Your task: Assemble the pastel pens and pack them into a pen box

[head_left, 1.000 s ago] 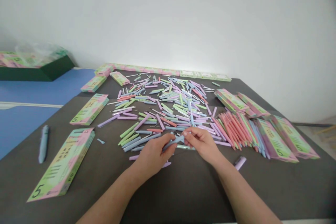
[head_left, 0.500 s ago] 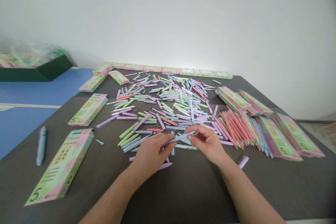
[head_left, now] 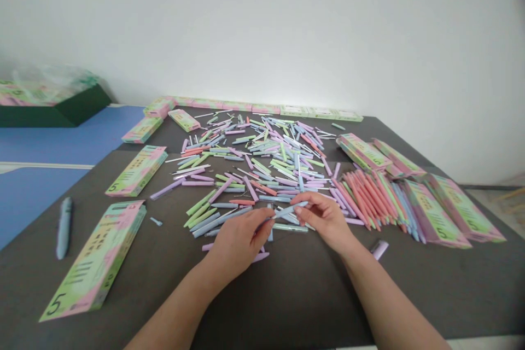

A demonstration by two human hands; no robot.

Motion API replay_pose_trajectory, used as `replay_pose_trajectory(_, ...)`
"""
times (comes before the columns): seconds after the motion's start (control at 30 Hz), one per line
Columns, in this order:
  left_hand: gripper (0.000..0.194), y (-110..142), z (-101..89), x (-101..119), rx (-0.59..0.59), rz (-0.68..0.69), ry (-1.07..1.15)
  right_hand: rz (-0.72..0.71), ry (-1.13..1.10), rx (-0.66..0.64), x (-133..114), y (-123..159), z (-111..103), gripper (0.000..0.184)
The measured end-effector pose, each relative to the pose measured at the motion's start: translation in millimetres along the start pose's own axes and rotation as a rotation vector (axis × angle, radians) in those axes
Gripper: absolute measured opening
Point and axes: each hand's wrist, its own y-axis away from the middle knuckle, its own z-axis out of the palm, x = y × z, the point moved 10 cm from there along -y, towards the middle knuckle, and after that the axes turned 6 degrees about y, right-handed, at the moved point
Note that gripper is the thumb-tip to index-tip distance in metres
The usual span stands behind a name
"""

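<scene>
Over the near edge of a spread of pastel pens and pen parts (head_left: 283, 154), my two hands meet on one light blue pen (head_left: 289, 210). My left hand (head_left: 240, 238) is closed around its left end, which the fingers partly hide. At the other end, my right hand (head_left: 324, 220) pinches the tip between thumb and fingers. Below the hands lies a pale green pen (head_left: 290, 227). Blue barrels (head_left: 213, 224) and a purple piece (head_left: 261, 257) are close to my left hand. A sorted bundle of coral pens (head_left: 363, 197) lies right of my right hand.
Printed boxes (head_left: 92, 262) lie along the left of the dark table (head_left: 311, 295), with more boxes (head_left: 437, 213) at right and a row (head_left: 238, 106) along the back wall. A thick blue pen (head_left: 64, 228) lies far left. A purple cap (head_left: 380, 250) lies front right.
The blue pieces between my hands, crossing at a slight angle before, now look like one straight line. My right fingers have shifted slightly at the pen's right end.
</scene>
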Motion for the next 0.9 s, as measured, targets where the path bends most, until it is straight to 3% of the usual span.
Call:
replay_pose_trajectory(0.17, 0.025, 0, -0.7, -4, 0.013, -0.008, -0.016, 0.034, -0.233, 0.018, 13, -1, -3, 0.017)
replay_pose_trajectory(0.43, 0.023, 0, -10.1, -3, 0.067, 0.007, 0.049, 0.125, -0.635, 0.257, 21, -6, -30, 0.017)
replay_pose_trajectory(0.63, 0.021, 0, -9.1, -1, 0.066, 0.019, 0.034, 0.244, -0.727, 0.066, 28, -6, 1, 0.017)
replay_pose_trajectory(0.77, 0.020, -1, -6.8, -3, 0.052, -0.005, 0.035, 0.252, -0.664, -0.057, 21, 2, 23, 0.011)
replay_pose_trajectory(0.9, 0.020, -2, -2.9, -2, 0.009, -0.023, 0.017, 0.196, -0.489, -0.116, 17, 6, 33, 0.021)
